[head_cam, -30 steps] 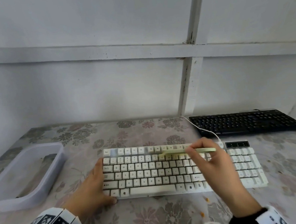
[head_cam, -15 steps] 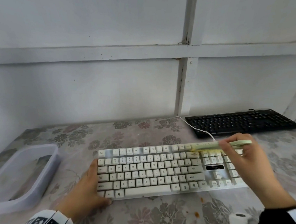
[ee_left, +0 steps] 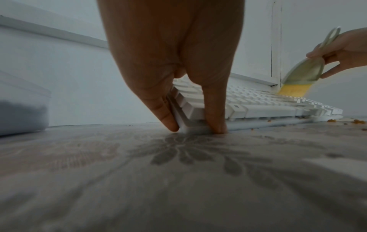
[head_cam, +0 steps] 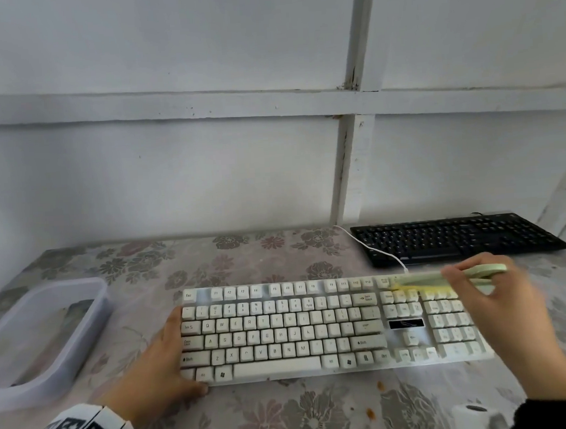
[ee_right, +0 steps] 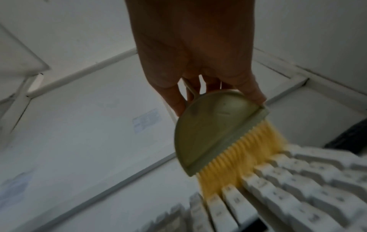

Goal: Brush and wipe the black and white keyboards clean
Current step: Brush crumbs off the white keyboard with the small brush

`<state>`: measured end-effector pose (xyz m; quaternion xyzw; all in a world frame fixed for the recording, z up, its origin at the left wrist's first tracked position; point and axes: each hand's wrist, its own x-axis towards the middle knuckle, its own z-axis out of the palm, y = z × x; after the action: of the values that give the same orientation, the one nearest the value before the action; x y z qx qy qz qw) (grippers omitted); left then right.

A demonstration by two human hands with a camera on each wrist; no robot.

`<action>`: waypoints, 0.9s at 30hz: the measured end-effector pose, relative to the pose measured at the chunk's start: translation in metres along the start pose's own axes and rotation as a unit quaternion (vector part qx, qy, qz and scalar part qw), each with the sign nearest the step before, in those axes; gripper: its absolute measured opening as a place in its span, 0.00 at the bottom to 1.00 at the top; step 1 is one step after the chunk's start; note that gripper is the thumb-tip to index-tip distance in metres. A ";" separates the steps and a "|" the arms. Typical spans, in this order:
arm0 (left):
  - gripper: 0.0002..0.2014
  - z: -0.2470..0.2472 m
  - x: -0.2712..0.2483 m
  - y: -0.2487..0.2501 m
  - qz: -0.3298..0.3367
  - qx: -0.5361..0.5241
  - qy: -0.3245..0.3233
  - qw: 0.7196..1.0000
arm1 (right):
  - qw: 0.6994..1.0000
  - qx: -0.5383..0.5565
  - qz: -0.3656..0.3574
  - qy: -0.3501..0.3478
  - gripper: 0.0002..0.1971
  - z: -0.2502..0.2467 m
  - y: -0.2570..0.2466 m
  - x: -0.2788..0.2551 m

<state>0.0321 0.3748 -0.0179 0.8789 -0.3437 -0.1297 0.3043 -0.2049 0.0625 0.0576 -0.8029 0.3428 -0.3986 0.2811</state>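
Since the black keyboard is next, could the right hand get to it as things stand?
Probably yes: the right hand holds the brush over the white keyboard, and the black keyboard lies just behind with nothing between them.

Your white keyboard [head_cam: 282, 330] lies flat near the counter's front edge, its keys yellowed. The pale green brush [head_cam: 421, 280], yellow bristles down, touches its far right key rows. Your black keyboard [head_cam: 455, 238] lies flat behind, to the right.
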 end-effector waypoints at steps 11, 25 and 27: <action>0.53 0.000 -0.001 -0.001 0.011 0.014 0.002 1.000 | 0.996 0.064 0.028 -0.052 0.05 -0.005 0.014 0.008; 0.58 -0.001 0.002 -0.004 -0.014 -0.002 -0.020 1.000 | 0.993 0.090 -0.063 -0.042 0.03 0.003 -0.072 -0.016; 0.58 -0.001 0.002 -0.005 -0.010 -0.006 -0.023 1.000 | 0.981 0.132 -0.075 -0.119 0.03 0.037 -0.097 -0.037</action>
<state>0.0367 0.3766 -0.0207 0.8772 -0.3408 -0.1551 0.3004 -0.1594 0.1569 0.0918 -0.8240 0.1901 -0.3619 0.3923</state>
